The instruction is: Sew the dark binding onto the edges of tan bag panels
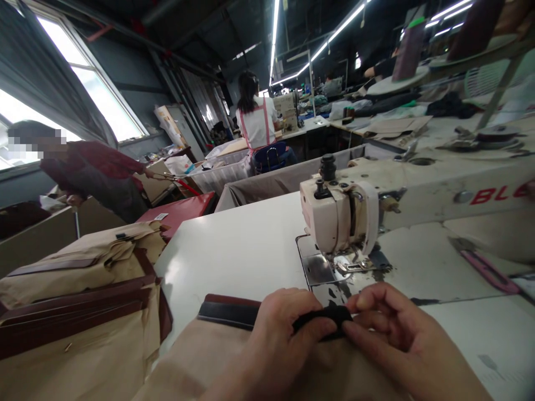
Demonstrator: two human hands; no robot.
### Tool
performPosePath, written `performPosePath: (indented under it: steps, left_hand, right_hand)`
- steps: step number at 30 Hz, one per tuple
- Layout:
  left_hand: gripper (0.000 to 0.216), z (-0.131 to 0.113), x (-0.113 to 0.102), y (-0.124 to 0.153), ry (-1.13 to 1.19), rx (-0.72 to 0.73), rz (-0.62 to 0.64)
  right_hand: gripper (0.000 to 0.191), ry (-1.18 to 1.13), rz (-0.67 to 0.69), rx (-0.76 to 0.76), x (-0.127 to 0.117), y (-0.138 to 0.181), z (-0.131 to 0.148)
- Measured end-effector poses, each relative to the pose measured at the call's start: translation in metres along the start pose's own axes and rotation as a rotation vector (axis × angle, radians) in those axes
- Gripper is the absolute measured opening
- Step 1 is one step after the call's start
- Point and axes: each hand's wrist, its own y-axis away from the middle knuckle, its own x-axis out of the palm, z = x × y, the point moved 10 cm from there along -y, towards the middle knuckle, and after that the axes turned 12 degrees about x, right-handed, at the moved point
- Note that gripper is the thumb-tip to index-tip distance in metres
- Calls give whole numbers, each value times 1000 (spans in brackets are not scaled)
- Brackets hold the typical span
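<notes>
Black strip point(324, 318), narrow, soft and matte, sits at 6 o'clock in my view, pinched from both ends just ahead of the table's near edge. I note the white table point(238, 250): smooth, flat, with open surface running toward 11 o'clock. Sewing machine point(340, 217), cream, hard-cased and scuffed, bounds the strip at 12 o'clock. Tan fabric pile point(83, 301) with dark brown trim crowds the 9 o'clock edge. Tan fabric point(200, 356) lies under my hands. Left hand point(276, 340): fingers curled closed on the strip. Right hand point(397, 334): fingertips closed on the strip's other end.
</notes>
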Motion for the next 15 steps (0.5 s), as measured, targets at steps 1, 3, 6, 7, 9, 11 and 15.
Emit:
performPosePath:
  steps: [1,3,6,7,9,11,15]
  left_hand:
    - [27,0,0,0,17,-3,-6]
    - [28,-1,1,1,10,-3,-2]
    - [23,-2,1,1,-71,-18,27]
    - [20,-1,2,2,-94,-31,35]
    - [15,2,3,2,-100,-63,45]
    - [16,7,5,1,-46,-95,42]
    - [14,15,9,-4,185,-135,28]
  right_hand:
    - [23,-7,55,22,3,-1,-4]
    - [23,36,99,61,6,0,-10]
    - [25,67,18,56,0,2,-8]
    - [26,59,12,53,0,3,-7]
    - [26,48,-7,52,1,5,-5]
    - [26,98,-35,29,-1,6,-3]
    - [25,434,-180,-253,-16,14,14]
